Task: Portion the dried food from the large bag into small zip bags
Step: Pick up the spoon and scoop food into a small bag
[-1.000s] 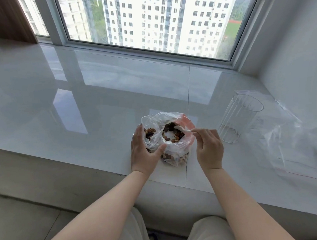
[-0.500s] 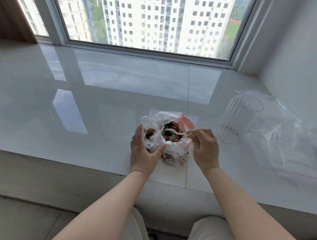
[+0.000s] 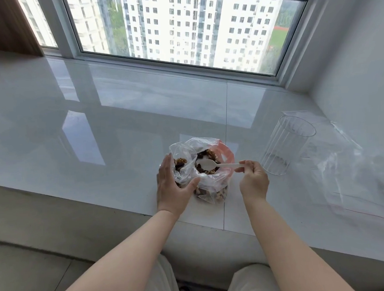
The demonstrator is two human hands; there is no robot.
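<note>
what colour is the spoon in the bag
White, plain; the spoon shows best in the head view.

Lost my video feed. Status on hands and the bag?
Left hand grips the clear plastic bag of dried food, holding it open. Right hand pinches white plastic spoon, bowl inside the bag. Nothing blocking.

Glossy white stone-like sill [image 3: 117, 118], mirror-smooth. Thin clear crinkled plastic bag [image 3: 208, 184]. White matt plastic spoon [image 3: 212, 165]. At 3 o'clock, clear ribbed cup [image 3: 285, 146], probably plastic. Clear film sheets [image 3: 354, 171], shiny.

High-rise home: tiled window ledge [image 3: 117, 118].
</note>
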